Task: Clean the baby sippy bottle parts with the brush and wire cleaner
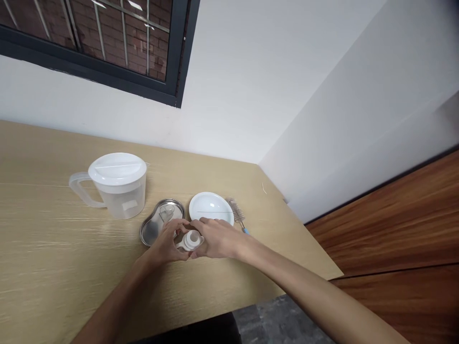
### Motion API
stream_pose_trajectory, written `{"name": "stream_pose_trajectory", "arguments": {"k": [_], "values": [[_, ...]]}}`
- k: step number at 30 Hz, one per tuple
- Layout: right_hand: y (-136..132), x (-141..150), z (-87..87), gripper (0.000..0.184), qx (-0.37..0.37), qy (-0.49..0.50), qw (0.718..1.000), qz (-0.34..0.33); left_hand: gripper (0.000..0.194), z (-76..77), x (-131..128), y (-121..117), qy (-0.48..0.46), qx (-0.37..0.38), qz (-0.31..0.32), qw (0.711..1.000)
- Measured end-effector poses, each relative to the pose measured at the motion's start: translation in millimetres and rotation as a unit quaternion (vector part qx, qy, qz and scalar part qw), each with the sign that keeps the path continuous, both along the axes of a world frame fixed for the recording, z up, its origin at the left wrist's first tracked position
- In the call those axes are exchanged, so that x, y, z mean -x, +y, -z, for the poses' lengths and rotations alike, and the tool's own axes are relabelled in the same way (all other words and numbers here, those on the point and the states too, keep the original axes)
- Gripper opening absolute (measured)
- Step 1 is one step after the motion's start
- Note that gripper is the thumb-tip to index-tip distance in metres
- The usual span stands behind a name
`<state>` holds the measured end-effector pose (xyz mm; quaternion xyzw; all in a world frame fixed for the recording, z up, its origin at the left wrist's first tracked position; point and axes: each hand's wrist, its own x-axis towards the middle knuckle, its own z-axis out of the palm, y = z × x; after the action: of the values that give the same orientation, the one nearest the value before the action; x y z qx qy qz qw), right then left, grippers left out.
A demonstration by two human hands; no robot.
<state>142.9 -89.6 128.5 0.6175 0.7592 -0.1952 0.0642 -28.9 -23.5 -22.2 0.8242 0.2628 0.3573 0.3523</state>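
Above a pale wood-grained table (53,248), your left hand (165,246) and right hand (219,239) meet around a small white plastic fitting with a round neck (192,239), each grasping it by a side with curled fingers and thumb; the exact contact points are partly hidden. The two-sided hold likely keeps the piece steady, its neck turned up toward you. Just beyond your left hand, a kidney-shaped shiny steel tray (150,230) contains a clear, looped item (167,211), its raised rim probably there to contain loose parts. A round white glossy dish (211,204) sits behind your right hand, beside a bristled brush with a blue handle (236,211). A translucent plastic jug with a white lid (125,198) stands farther left, apart from your hands, perhaps to leave elbow room.
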Motion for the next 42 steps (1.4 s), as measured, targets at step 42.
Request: {"name": "stream_pose_trajectory", "arguments": {"k": [42], "values": [[24, 5, 10.5, 0.031, -0.01, -0.032, 0.979, -0.2, 0.071, -4.1, 3, 0, 0.014, 0.076, 0.03, 0.997]]}}
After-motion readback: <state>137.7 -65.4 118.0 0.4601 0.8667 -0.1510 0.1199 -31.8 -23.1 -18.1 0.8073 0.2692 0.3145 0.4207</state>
